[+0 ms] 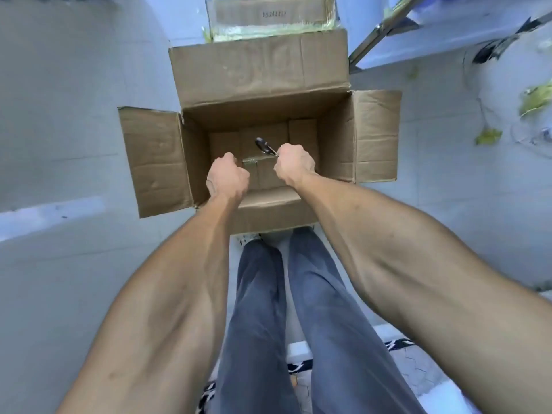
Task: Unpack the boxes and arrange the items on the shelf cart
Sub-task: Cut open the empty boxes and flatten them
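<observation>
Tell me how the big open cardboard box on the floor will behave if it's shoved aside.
The open cardboard box would probably slide flat rather than tip, since it sits wide on smooth floor tiles. Its creased flaps look floppy, poor for gripping. Smaller cartons inside likely add weight.
</observation>
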Available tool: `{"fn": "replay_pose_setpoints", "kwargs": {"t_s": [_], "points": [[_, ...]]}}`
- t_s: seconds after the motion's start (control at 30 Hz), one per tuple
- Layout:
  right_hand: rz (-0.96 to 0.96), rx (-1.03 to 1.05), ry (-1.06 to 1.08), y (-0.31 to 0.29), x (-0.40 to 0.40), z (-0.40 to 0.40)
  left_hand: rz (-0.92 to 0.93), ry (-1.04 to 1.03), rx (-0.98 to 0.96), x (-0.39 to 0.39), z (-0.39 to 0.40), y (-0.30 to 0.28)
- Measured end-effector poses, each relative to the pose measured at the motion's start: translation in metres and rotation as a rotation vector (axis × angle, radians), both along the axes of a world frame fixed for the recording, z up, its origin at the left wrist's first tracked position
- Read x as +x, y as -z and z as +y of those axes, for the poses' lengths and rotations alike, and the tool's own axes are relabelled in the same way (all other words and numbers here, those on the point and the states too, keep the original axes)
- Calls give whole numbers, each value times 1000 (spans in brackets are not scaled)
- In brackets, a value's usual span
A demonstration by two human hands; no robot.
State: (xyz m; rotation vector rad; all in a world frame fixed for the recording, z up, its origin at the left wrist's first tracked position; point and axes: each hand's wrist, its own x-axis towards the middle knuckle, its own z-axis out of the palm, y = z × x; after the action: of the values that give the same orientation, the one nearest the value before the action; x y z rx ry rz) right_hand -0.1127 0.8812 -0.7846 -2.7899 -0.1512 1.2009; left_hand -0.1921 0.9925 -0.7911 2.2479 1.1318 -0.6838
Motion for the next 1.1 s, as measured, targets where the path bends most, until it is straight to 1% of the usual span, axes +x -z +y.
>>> {"fn": "replay_pose_setpoints", "kwargs": {"t_s": [0.1, 0.23, 0.33, 0.43, 0.53, 0.6, 0.73, 0.87, 0.97, 1.03, 1.1], "points": [[40, -5, 2, 26, -15, -4, 33, 28, -44, -5, -8, 24], [113, -52, -10, 62, -45, -12, 141, 153, -131, -29, -23, 53], [162, -72, -57, 85, -62, -18, 210, 255, -153, -47, -32, 76], [202, -58, -127, 107, -75, -28, 272, 312, -148, -58, -40, 98], [186, -66, -145, 125, -81, -34, 316, 398, -126, -71, -45, 117], [184, -66, -146, 133, -81, -35, 311, 466, -68, -80, -47, 125], [243, -63, -161, 141, -77, -35, 255, 530, 19, -88, -49, 135], [233, -76, -337, 138, -79, -44, 229, 612, -10, -88, -41, 135], [140, -99, -464, 128, -83, -50, 180, 689, -69, -95, -40, 124], [97, -106, -596, 119, -86, -50, 143, 735, -99, -105, -40, 116], [112, -89, -756, 110, -86, -44, 91, 774, -80, -113, -34, 108]]}}
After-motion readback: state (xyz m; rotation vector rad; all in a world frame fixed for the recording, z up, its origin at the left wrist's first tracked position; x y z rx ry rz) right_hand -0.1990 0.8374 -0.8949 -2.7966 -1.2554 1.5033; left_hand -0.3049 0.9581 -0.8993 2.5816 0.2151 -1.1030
